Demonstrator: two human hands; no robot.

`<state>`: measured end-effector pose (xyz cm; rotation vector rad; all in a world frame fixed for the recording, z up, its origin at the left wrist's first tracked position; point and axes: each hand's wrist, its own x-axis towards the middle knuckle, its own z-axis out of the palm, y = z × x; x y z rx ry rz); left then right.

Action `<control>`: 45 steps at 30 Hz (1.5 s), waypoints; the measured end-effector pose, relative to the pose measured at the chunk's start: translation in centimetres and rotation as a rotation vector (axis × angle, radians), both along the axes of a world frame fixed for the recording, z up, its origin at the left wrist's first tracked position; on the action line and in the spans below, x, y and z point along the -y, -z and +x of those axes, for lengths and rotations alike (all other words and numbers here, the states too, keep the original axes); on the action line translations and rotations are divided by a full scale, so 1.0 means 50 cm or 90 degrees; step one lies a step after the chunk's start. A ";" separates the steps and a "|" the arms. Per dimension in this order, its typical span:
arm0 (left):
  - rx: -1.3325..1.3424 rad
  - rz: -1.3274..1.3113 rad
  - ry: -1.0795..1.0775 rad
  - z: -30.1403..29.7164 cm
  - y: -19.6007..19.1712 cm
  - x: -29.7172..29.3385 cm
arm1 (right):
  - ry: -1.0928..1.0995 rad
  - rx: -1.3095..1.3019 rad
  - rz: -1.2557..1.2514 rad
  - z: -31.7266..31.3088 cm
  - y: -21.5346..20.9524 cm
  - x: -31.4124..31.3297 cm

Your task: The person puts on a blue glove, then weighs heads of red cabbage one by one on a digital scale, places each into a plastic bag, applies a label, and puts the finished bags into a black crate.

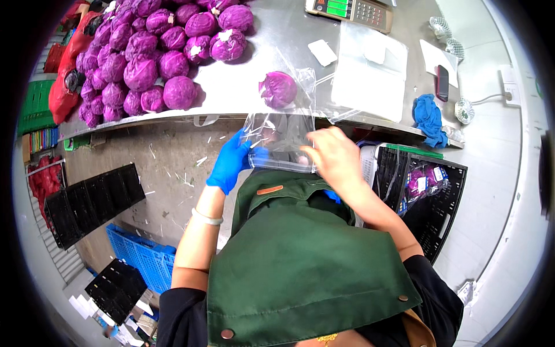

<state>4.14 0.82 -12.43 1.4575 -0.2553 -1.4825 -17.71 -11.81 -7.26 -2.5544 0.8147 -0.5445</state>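
Bag (pixel 280 136) round cabbage (pixel 278 90), left hand (pixel 230 163) gripping it, right hand (pixel 335 155) touching, grip unclear

A grey metal table (pixel 272 34) carries a heap of purple cabbages (pixel 140 74) over its left part. Near the front edge sits a single cabbage (pixel 278 91), apparently inside a clear bag (pixel 283 141) that reaches past the edge. To the right lie a scale (pixel 364 17) at the back, a small white slip (pixel 322 52), a pile of white sheets (pixel 370 87), a phone (pixel 442 82) and, at the corner, a crumpled blue cloth (pixel 428 118).
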 end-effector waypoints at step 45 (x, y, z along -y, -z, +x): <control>0.300 -0.114 0.258 0.225 0.046 0.109 | 0.243 0.102 0.739 -0.007 0.207 0.298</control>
